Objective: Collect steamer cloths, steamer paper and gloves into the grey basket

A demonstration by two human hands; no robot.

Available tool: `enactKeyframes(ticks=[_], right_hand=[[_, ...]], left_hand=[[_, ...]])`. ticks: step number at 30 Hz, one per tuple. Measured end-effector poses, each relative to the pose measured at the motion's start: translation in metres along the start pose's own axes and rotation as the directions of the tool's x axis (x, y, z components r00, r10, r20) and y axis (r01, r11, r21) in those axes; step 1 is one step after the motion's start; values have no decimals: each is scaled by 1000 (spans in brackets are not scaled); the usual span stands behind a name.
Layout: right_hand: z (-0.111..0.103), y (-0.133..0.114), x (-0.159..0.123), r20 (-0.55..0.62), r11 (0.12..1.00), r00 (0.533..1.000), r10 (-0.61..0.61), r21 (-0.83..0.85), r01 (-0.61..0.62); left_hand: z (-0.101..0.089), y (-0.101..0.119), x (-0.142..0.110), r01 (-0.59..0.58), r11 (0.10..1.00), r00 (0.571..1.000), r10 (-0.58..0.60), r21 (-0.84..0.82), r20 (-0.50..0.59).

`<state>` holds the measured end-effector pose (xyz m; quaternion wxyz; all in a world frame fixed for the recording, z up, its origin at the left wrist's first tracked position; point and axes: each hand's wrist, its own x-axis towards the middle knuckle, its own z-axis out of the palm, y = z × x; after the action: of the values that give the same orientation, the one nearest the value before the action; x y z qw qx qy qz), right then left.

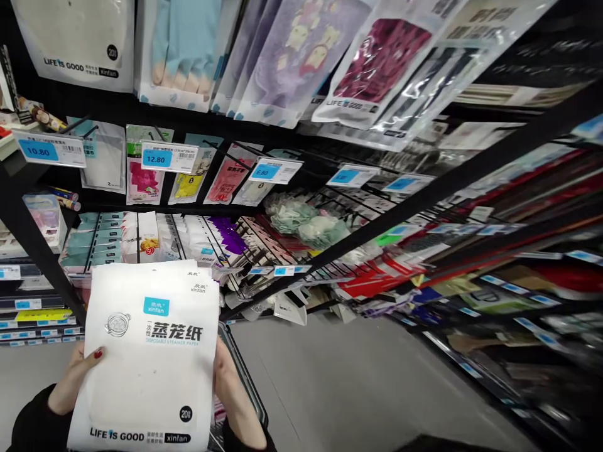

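Observation:
A stack of white steamer paper packs (pixel 146 383) is held upright in front of me at the lower left. The top pack carries a blue xinfan label, a small steamer drawing and "Disposable Steamer Paper" print. My left hand (pixel 78 376) grips the left edge, thumb with a dark red nail on the front, fingers behind. Along the right edge, my right hand (pixel 228 376) is closed on the same stack, its fingertips mostly hidden behind it. Corners of further packs show at the stack's top right.
Packaged gloves (pixel 186 50) hang on the upper rack, beside a similar steamer paper pack (pixel 75 37). Price tags (pixel 169 157) line the hooks. A basket with a dark rim (pixel 247 370) stands behind my right hand. Grey floor (pixel 330 376) lies right, with more shelves (pixel 499 301) beyond.

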<state>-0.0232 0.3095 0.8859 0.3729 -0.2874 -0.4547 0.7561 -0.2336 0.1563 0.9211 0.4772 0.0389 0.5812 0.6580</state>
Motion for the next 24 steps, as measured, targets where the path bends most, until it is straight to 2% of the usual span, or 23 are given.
enactKeyframes(ticks=[2,6,8,11,17,20,24], right_hand=[[1,6,-10,2,999,999,37,40,-37],[4,10,-16,-151,996,987,62,-50,-70],[3,9,-15,-236,988,969,78,-109,-106],[-1,7,-14,-323,984,941,100,-111,-143],[-7,9,-19,-407,981,901,152,-46,-186],[-8,13,-18,-422,984,898,126,-58,-166],[-11,16,-17,-493,961,870,14,-235,-149]], left_hand=[[10,8,-3,59,998,998,-60,27,32],[19,18,-5,134,987,990,-138,92,29],[18,16,-3,118,987,992,-123,110,39],[11,8,5,63,991,997,-68,120,38],[5,0,14,47,997,989,-54,57,136],[5,0,13,54,998,983,-58,24,176],[4,-2,15,38,998,985,-47,54,168]])
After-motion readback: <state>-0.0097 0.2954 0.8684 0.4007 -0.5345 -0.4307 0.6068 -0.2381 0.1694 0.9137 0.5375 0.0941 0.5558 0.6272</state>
